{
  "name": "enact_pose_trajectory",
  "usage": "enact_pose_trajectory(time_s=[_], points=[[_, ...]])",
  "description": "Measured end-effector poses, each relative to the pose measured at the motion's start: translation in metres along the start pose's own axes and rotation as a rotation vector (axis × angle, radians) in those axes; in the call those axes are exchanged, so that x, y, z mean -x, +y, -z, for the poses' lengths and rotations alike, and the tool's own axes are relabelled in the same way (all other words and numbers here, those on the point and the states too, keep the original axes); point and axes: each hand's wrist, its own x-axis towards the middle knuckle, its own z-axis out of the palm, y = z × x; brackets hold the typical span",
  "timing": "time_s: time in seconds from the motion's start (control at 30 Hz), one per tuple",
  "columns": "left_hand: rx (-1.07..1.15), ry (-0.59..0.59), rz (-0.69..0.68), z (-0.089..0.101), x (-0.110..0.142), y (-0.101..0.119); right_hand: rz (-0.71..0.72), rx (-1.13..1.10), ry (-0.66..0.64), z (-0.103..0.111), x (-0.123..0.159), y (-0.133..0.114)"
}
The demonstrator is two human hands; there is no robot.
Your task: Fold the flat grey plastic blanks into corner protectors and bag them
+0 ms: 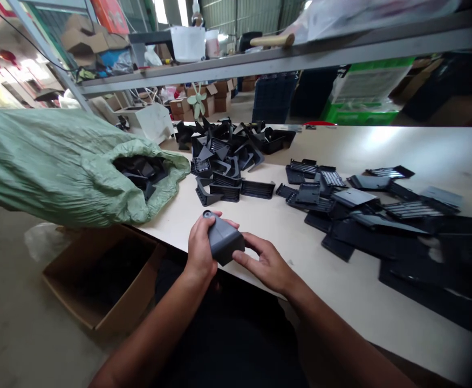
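My left hand (199,245) grips a dark grey moulded plastic part (224,238) from its left side, with the fingers curled over the top near a round end. My right hand (266,264) is partly open, its thumb and fingertips at the part's lower right corner. Both hands are above the front edge of a pale wooden worktable (341,302). Beyond them lie a heap of black plastic parts (223,161) and several flat black ribbed plastic pieces (361,210). A green woven sack (66,167) with more black parts in its mouth lies at the left.
An open cardboard box (102,280) with dark contents stands on the floor left of the table. Above the table runs a metal shelf (236,67) holding a white tub and a wooden-handled tool. Stacked cartons and crates fill the background.
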Motion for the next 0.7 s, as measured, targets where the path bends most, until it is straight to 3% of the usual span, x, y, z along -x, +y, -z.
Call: enact_pose_trajectory(time_s=[0.13, 0.27, 0.43, 0.7], points=[[-0.094, -0.033, -0.017, 0.003, -0.009, -0.001, -0.056, -0.224, 0.127, -0.023, -0.011, 0.005], [-0.021, -0.151, 0.147, 0.011, -0.023, 0.002, -0.107, -0.336, 0.133, -0.035, -0.014, 0.012], [-0.037, -0.136, 0.099, 0.015, -0.037, 0.000, -0.136, -0.334, 0.145, -0.042, -0.016, 0.025], [-0.048, -0.086, 0.145, 0.016, -0.030, -0.001, -0.109, -0.224, 0.241, -0.057, -0.007, 0.027]])
